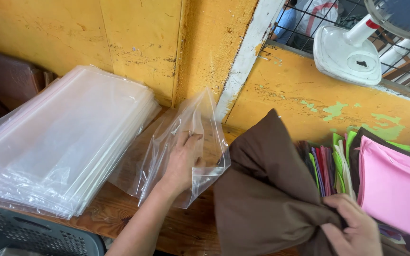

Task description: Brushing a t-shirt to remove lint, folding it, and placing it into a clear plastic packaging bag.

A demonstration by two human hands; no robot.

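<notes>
1. The bag (pixel 186 142) under the left hand (pixel 182 161) is thin clear plastic, glossy and creased
2. The stack of bags (pixel 62 137) is the same clear plastic film, smooth, with a milky sheen
3. The brown cloth (pixel 262 199) gripped by the right hand (pixel 352 232) is matt woven fabric, soft and folded
4. The pink cloth (pixel 395 189) and the row of coloured cloths (pixel 330 166) look matt too
5. The table (pixel 186 227) is bare wood, grainy and worn
6. The wall (pixel 143 42) is yellow paint, rough, chipped and scuffed
7. The fan base (pixel 345 59) is smooth white plastic
8. The crate (pixel 34 234) is grey perforated plastic
</notes>
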